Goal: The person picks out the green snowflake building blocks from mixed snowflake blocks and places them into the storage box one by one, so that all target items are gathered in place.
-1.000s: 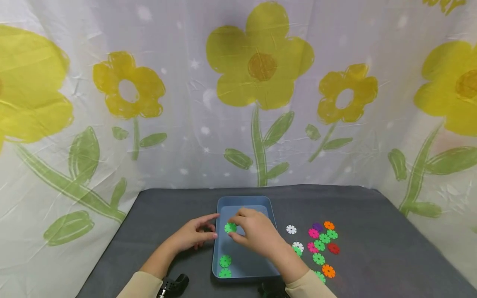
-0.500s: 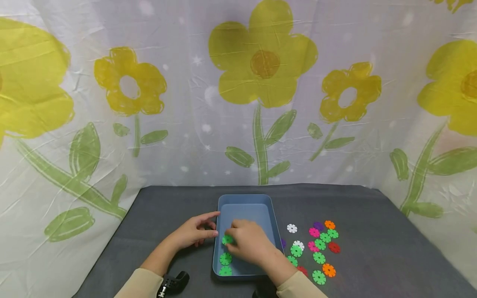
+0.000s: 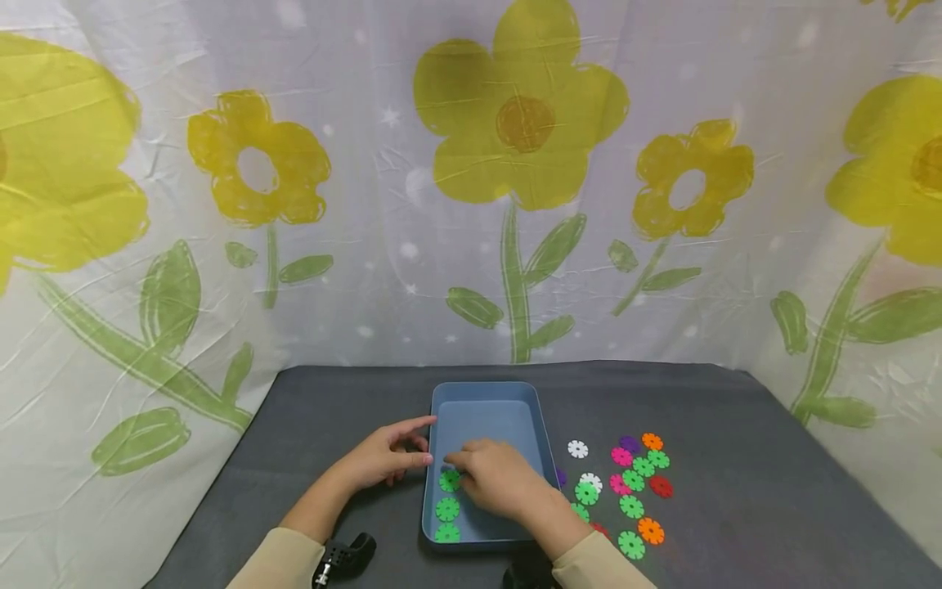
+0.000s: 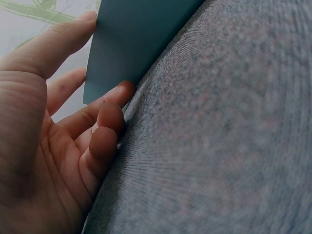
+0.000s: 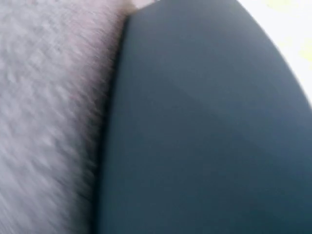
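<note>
My right hand (image 3: 496, 478) is low inside the blue tray (image 3: 493, 417), its fingertips at the upper right edge of a green notched plastic disc (image 3: 449, 479). This disc lies in line with two more green discs, the middle one (image 3: 447, 509) and the nearest one (image 3: 447, 532), along the tray's left wall. Outside that wall, my left hand (image 3: 386, 451) touches the tray with thumb and fingertips, holding nothing. In the left wrist view, those fingers (image 4: 119, 91) rest against the tray's outer side (image 4: 131, 41). The right wrist view shows only the tray's outer wall (image 5: 204, 126) and cloth.
Right of the tray lie several loose notched discs: white (image 3: 577, 448), purple (image 3: 630, 444), pink (image 3: 621, 456), orange (image 3: 651, 530), red (image 3: 661, 486) and green (image 3: 631, 544). Dark grey cloth (image 3: 743, 491) covers the table. A flower-printed curtain (image 3: 383, 270) hangs behind.
My right hand has brought the green disc down toward me, from the tray's middle left to just beyond the other two, and its pinch has loosened. The left hand stays at the wall.
</note>
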`<state>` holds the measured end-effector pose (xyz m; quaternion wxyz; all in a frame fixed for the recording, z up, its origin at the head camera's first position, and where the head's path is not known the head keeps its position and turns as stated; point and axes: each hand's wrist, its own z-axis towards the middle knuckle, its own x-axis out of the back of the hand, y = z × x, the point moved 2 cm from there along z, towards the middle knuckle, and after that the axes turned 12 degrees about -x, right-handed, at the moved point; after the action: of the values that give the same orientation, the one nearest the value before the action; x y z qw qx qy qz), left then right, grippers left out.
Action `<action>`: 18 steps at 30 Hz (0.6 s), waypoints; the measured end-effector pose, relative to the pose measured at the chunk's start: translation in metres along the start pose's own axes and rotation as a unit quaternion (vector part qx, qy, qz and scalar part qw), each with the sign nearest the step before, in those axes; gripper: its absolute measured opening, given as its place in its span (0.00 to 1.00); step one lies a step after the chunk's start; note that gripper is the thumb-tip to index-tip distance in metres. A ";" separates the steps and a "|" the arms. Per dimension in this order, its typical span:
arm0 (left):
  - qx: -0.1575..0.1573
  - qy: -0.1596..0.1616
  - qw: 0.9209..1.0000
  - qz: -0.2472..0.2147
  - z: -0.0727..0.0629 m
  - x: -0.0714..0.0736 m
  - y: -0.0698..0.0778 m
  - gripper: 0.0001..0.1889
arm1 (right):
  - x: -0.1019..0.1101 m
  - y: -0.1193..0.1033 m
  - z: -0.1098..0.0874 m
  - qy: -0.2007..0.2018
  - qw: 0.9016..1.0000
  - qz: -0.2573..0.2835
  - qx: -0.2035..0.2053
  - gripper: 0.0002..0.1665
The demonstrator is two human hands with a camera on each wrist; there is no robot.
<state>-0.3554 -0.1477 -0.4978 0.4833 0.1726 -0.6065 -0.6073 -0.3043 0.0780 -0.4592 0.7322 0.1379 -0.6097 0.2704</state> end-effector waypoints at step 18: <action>0.016 0.009 1.000 0.022 0.003 -0.001 -0.006 0.37 | 0.064 0.037 -0.016 0.015 0.994 0.099 -0.041 0.22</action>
<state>-0.3596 -0.1466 -0.5028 0.4990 0.1722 -0.6157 -0.5850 -0.3050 0.1313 -0.4052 0.7163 0.0424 -0.6197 0.3181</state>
